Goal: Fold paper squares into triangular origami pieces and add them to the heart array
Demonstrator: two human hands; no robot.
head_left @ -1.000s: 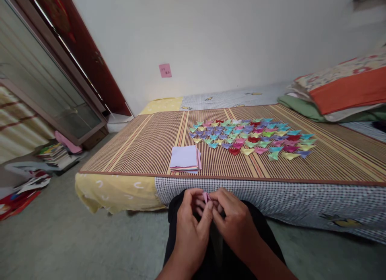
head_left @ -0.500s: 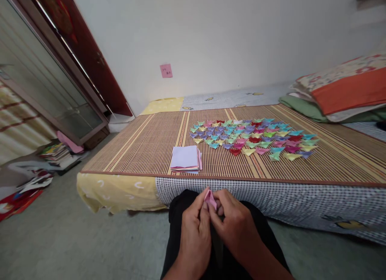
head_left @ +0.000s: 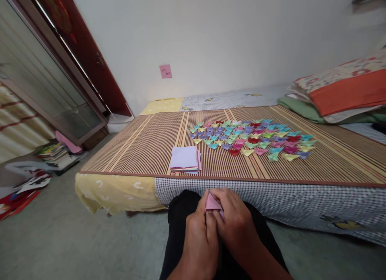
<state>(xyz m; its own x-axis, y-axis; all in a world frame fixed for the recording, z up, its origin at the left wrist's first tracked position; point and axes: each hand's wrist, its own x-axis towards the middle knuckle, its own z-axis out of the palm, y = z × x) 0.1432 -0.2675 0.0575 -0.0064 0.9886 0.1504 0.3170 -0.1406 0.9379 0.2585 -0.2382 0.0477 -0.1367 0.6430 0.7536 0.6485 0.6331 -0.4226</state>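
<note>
Between my two hands, above my lap, is a small piece of folded pink paper (head_left: pixel 212 203) with a flat triangular face turned up. My left hand (head_left: pixel 201 231) pinches its left edge, and my right hand (head_left: pixel 233 215) grips its right side; the fingertips beneath it are hidden. Beyond my hands, on the striped mat (head_left: pixel 144 147), lies a stack of square paper sheets (head_left: pixel 184 157) with a pale lilac one on top. To the right of the stack, many folded paper pieces (head_left: pixel 247 140) in several colours are set out in rows.
The mat covers a bed with a checked sheet (head_left: pixel 271 199) and a yellow cloth (head_left: pixel 120 191) hanging over its front edge. Pillows and folded bedding (head_left: pixel 346 89) are piled at the right. A pink note (head_left: pixel 165 71) sticks to the wall. Books (head_left: pixel 52 153) lie at the left.
The pink paper has turned from a pointed, partly opened fold to a flat triangular face. My fingers have shifted around it, the left thumb now lower.
</note>
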